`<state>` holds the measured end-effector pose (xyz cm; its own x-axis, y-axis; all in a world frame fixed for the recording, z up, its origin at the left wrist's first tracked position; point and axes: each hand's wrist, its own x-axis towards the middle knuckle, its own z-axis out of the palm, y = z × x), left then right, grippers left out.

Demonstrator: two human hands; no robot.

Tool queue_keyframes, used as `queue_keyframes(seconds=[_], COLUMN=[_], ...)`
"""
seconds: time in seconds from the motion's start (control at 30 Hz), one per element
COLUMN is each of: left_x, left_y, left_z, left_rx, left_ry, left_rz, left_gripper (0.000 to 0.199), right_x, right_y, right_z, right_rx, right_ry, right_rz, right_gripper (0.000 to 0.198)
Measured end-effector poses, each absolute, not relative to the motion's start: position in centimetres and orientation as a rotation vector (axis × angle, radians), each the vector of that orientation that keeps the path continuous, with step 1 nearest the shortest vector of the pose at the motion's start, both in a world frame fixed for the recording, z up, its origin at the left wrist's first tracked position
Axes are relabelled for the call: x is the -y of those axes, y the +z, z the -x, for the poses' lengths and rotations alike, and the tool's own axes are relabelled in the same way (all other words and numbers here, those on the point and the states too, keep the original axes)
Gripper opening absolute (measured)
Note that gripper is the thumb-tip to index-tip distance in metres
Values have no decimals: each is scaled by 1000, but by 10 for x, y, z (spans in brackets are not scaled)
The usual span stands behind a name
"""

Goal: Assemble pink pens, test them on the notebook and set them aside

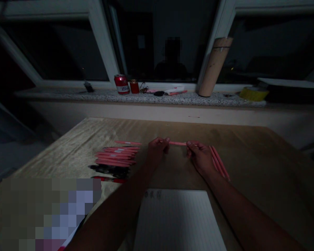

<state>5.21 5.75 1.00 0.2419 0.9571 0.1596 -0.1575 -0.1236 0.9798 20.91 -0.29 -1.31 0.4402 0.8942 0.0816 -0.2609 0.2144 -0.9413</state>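
My left hand (157, 150) and my right hand (200, 157) each grip one end of a pink pen (177, 143), held level above the wooden table (251, 157). To the left lies a pile of pink pens (116, 156), with dark pens (108, 169) and a red pen (108, 179) nearer me. Two more pink pens (219, 163) lie just right of my right hand. A lined white notepad (176, 219) sits in front of me between my forearms.
A stone windowsill (146, 97) behind the table carries a red can (121, 84), a small red jar (134, 86), a cardboard tube (214, 66) leaning on the window frame, and a yellow tape roll (253, 93). The room is dim.
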Motion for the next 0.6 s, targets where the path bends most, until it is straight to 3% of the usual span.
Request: queue_keyframes(seconds=[0.3, 0.6], left_x=[-51, -59], left_y=[16, 4], left_z=[-53, -53], left_rx=[-911, -717], left_ry=[1116, 1115], left_rz=[-1374, -1277], left_gripper=[43, 27], right_x=[8, 6], right_y=[0, 0], right_z=[-201, -204], right_rx=[736, 629], right_ry=[1014, 978], right_rz=[896, 865], right_gripper=[20, 21])
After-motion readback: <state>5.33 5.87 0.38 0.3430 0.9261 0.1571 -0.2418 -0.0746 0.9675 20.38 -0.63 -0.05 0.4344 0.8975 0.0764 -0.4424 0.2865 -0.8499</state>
